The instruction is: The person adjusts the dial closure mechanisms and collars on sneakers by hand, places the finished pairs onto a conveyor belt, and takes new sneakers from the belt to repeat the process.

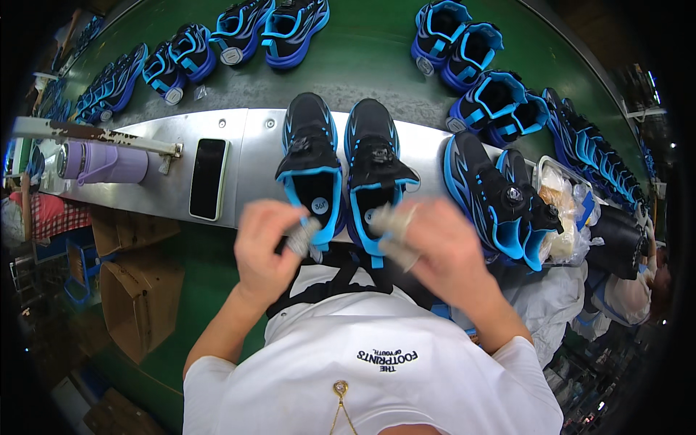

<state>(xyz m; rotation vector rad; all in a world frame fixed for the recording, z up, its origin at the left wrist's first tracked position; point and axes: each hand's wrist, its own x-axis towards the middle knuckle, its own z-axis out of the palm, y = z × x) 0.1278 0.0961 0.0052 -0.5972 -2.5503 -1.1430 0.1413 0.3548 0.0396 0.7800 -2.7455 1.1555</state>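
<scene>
Two black sneakers with bright blue lining stand side by side before me, toes pointing away: the left shoe [312,148] and the right shoe [373,156]. Each has a round pale sticker on its insole. My left hand [264,243] is closed at the heel of the left shoe, around a crumpled greyish piece [301,237] whose kind I cannot make out. At the right shoe's heel, my right hand [442,243] is smeared by motion. A pale beige-grey piece [397,228] shows at its fingers; whether it is gripped or wrapped on them is unclear.
The shoes rest on a metal ledge [250,174] along a green belt [362,51] carrying several more sneakers. On the ledge's left are a phone [209,179] and a purple bottle [109,162]. Another pair [493,196] stands right, beside a plastic-lined tray [562,210]. Cardboard boxes [141,301] sit lower left.
</scene>
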